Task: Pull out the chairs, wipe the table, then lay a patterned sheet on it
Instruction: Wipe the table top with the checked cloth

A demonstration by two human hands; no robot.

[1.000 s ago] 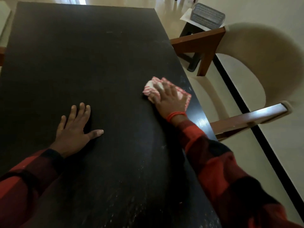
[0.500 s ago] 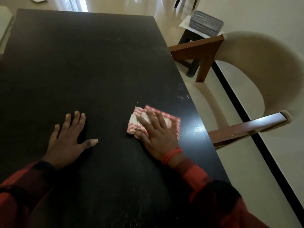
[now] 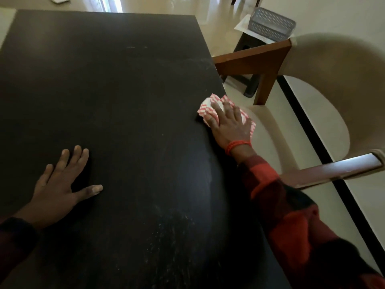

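Observation:
A dark table [image 3: 108,84] fills most of the view, with pale dust streaks near its front right. My right hand [image 3: 230,126] presses a folded red-and-white checked cloth [image 3: 208,107] flat against the table's right edge, fingers spread over it; part of the cloth hangs past the edge. My left hand [image 3: 60,184] rests flat on the table at the lower left, fingers straight and spread, holding nothing. A pulled-out chair [image 3: 325,84] with wooden arms and a cream seat and back stands just right of the table.
Behind the chair a dark stool [image 3: 248,46] carries a grey perforated basket [image 3: 270,27] on white paper. A black stripe [image 3: 325,151] runs across the cream floor under the chair. Another cream chair edge [image 3: 5,24] shows at the far left.
My right hand has slid the cloth from the table's middle right outward and away, to the right edge. My left hand has stayed flat in about the same place.

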